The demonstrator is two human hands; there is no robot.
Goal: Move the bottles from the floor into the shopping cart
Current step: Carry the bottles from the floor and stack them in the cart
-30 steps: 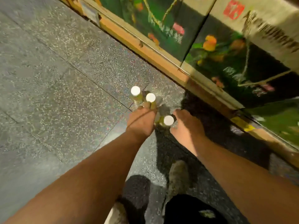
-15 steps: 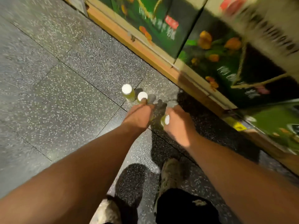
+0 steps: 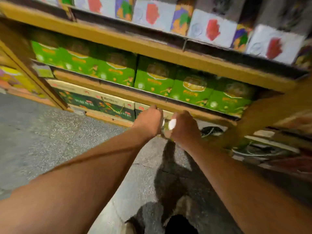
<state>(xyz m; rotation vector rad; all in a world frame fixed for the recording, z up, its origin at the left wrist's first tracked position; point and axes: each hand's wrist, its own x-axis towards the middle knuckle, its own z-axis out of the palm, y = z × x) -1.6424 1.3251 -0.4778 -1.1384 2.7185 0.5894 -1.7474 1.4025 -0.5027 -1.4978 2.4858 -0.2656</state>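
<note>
Your right hand (image 3: 184,128) grips a bottle (image 3: 172,124), white cap toward you, held up off the floor (image 3: 50,132) just beside your left hand (image 3: 149,120). Left is curled; can't tell if it holds one. The cart isn't clearly in view, so find it first.

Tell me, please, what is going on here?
A person stands at store shelves with both hands up above the floor. The right hand grips a white-capped bottle. The left hand is curled round what seems to be a second bottle, mostly hidden. No cart is in view, and the picture is blurred.
</note>
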